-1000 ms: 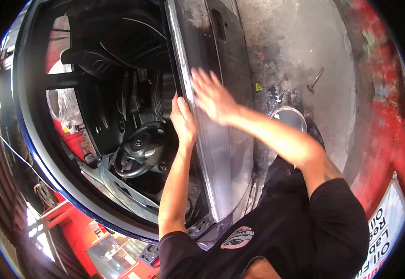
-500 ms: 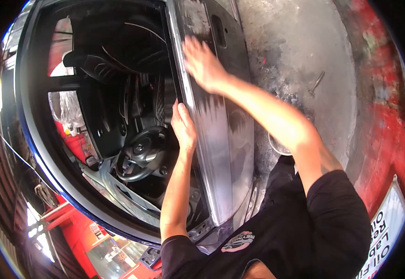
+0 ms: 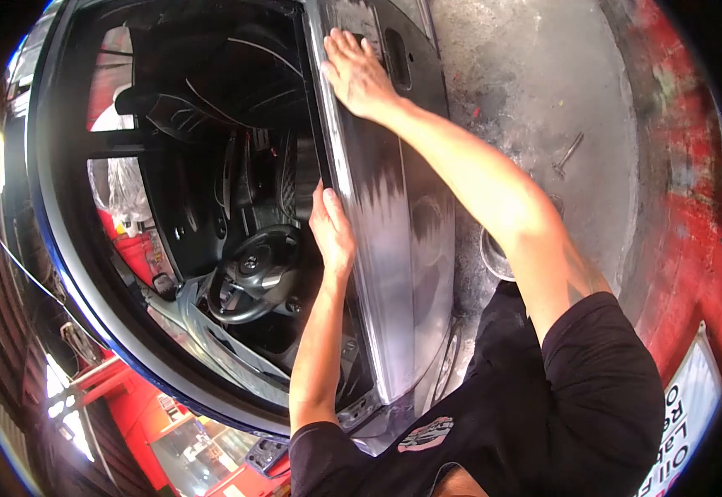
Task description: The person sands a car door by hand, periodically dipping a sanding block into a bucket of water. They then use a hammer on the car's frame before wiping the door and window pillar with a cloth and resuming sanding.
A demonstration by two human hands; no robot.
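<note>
Head view: right hand [image 3: 354, 73] lay flat, fingers spread, on the car door [image 3: 394, 240] skin; left hand [image 3: 330, 230] gripped its window edge. Door looked heavy, stiff, slick; edges offered the best hold.

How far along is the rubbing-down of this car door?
Done: the door panel looks dull and streaked through its middle. In hand: the right hand lies flat near the handle recess, while the left hand grips the window edge. Left: the glossier lower end seems untouched.

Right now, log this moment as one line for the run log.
left hand: gripping window edge of grey car door panel | right hand: flat on panel, near black handle recess | black steering wheel inside
</note>
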